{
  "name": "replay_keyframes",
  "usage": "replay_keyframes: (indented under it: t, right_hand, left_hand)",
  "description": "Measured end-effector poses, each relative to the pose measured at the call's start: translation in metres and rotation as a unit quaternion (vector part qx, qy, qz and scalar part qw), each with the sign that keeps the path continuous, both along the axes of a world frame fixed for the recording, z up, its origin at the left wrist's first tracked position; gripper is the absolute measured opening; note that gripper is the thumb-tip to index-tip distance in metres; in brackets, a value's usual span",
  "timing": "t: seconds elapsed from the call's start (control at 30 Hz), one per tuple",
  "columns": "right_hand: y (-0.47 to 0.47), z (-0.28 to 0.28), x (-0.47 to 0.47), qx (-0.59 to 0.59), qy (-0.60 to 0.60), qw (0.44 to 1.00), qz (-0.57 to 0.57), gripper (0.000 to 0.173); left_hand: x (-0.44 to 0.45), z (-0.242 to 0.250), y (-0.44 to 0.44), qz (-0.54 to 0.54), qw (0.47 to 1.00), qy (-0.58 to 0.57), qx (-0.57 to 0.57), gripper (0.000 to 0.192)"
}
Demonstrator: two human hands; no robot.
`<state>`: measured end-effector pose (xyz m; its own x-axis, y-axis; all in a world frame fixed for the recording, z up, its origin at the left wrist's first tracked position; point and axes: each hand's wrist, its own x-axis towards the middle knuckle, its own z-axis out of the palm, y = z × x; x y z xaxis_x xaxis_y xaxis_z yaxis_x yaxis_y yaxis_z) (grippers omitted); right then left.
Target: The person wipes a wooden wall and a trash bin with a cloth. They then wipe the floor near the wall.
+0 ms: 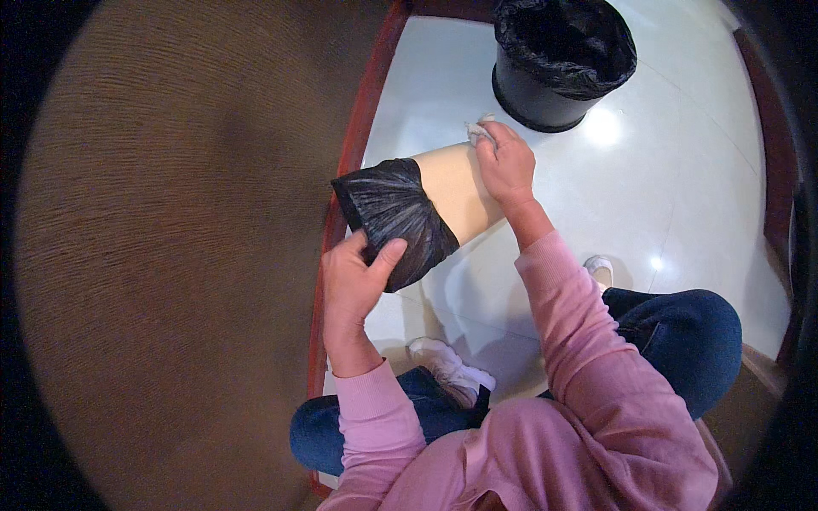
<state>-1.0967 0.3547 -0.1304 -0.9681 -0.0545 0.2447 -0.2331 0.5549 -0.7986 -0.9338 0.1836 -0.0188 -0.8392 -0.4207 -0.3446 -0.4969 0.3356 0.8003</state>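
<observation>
A beige bin (pixel 451 185) is held tilted over the floor, its lined end to the left and lower than the other. Black plastic liner (pixel 402 217) is folded over that end and gathered in creases. My left hand (pixel 358 271) grips the lined end, thumb on the plastic and fingertips partly hidden behind it. In my right hand (pixel 508 163) is a crumpled white cloth or tissue (pixel 478 129), pressed against the bin's far end. The inside of this bin is out of sight.
Beyond my right hand stands a black bin (pixel 543 96) with a black bag (pixel 565 76) over its rim. Glossy white tile (pixel 639 191) covers the floor. A dark red edge strip (pixel 358 137) borders a brown ridged surface (pixel 179 255) on the left. My shoes (pixel 447 367) rest on the tile.
</observation>
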Motion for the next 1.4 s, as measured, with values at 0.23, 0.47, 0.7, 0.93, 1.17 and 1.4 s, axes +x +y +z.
replay_keyframes:
  t: [0.23,0.47,0.7,0.93,1.17,1.4]
  right_hand:
    - [-0.002,0.002,0.016,0.004,0.056,0.996,0.066,0.02]
    - [-0.025,0.047,0.048,-0.003,0.066,0.985,0.162,0.022]
    - [-0.035,0.033,0.046,-0.123,0.039,0.957,0.258,0.029]
    - [-0.013,-0.033,0.011,-0.027,-0.175,0.978,0.114,0.037]
    - [-0.044,-0.011,0.036,-0.103,-0.017,0.965,0.24,0.037]
    - [-0.056,-0.038,-0.012,-0.042,-0.045,0.98,0.191,0.034]
  left_hand:
    - [-0.013,-0.01,0.002,0.215,0.966,0.086,0.113,0.032]
    - [-0.015,-0.02,0.021,0.274,0.923,0.131,0.235,0.023]
    - [-0.013,-0.025,0.024,0.08,0.977,0.178,0.082,0.019]
    - [-0.004,-0.026,0.03,-0.086,0.976,0.169,-0.108,0.018]
    - [-0.002,-0.028,0.032,-0.077,0.975,0.163,-0.133,0.016]
    - [0.018,-0.039,0.024,-0.071,0.984,0.121,-0.107,0.018]
